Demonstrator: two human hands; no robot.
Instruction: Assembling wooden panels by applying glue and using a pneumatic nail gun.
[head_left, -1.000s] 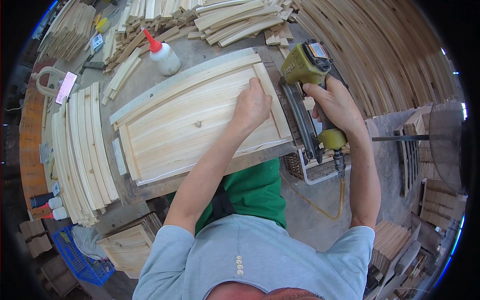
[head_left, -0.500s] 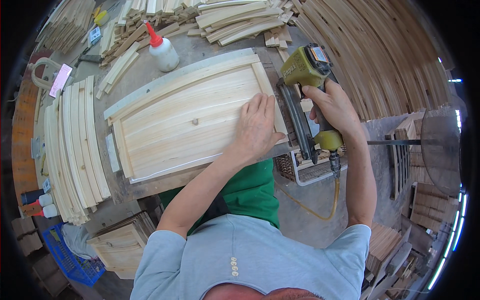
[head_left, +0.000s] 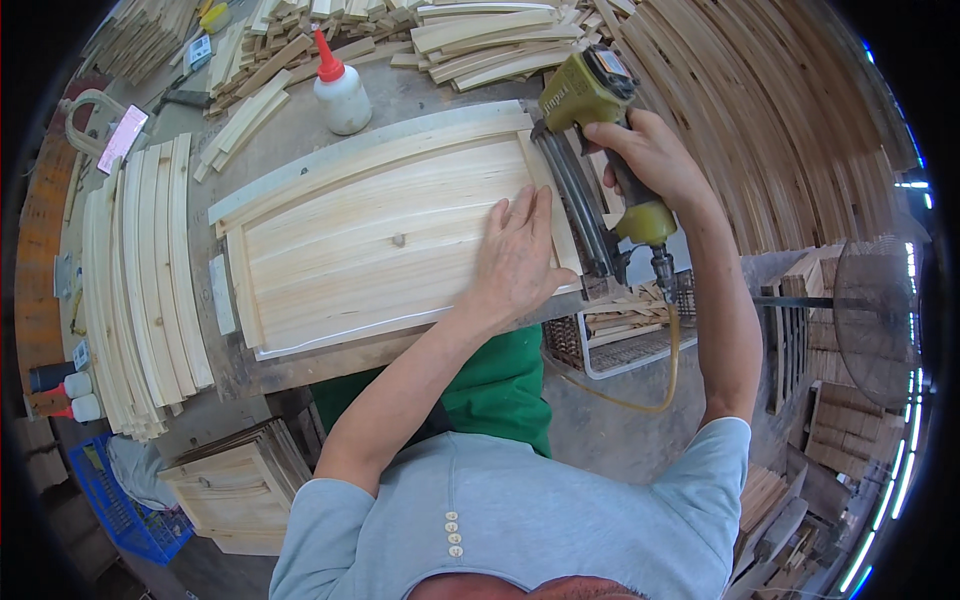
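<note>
A pale wooden panel [head_left: 350,240] with strips along its far, left and right sides lies in front of me; a white line of glue [head_left: 350,342] runs along its near edge. My left hand [head_left: 515,262] rests on the panel's right part, fingers stretched and thumb over the right strip [head_left: 566,225]. In my right hand [head_left: 655,160] is a green nail gun [head_left: 585,95], gripped by its handle. Its nose is at the far right corner of the panel, and whether it touches the strip I cannot tell. A yellowish air hose [head_left: 674,345] hangs from the handle.
A white glue bottle [head_left: 342,102] with a red nozzle stands behind the panel. Curved wooden strips [head_left: 145,285] are stacked at left, more strips [head_left: 500,40] at the back. Long boards [head_left: 770,120] fill the far right. A basket of wood pieces [head_left: 620,335] sits below the table's right side.
My right hand has brought the nail gun leftward and away from me, up to the panel's far right corner. My left hand stays on the panel. The view has shifted slightly.
</note>
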